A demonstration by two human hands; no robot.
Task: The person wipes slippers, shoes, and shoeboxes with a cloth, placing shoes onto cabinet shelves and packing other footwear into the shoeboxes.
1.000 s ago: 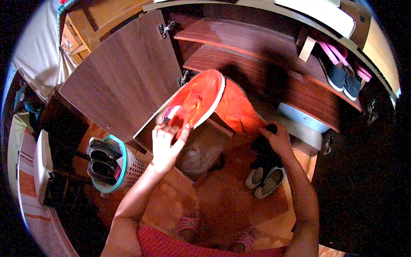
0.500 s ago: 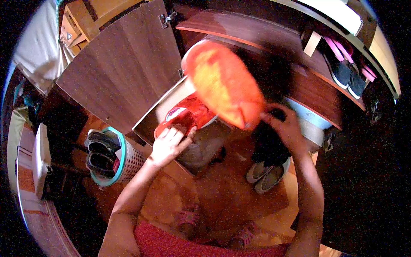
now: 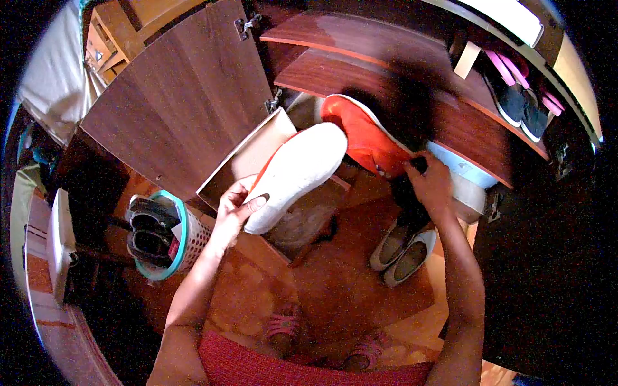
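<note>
My left hand (image 3: 233,211) grips a red shoe (image 3: 297,175) at one end, its white sole turned up toward me and its thumb side lying on that sole. In my right hand (image 3: 430,183) is the other red shoe (image 3: 364,136), pinched at its near end, with the red upper showing and a pale sole edge along the far side. Both shoes are held above an open cardboard box (image 3: 241,156) on the floor. Greyish, crumpled material (image 3: 302,222) lies inside the box.
An open cabinet door (image 3: 187,96) stands at the left of dark wooden shelves (image 3: 347,42). Black shoes with pink slippers (image 3: 508,67) sit on the right shelf. A white basket (image 3: 196,241) holds dark shoes (image 3: 152,231). Pale flat shoes (image 3: 412,257) lie on the floor, near a light-blue box (image 3: 467,170).
The left shoe has been turned so its white sole faces me. The right shoe has swung so its red upper shows at a different angle, slightly farther right.
</note>
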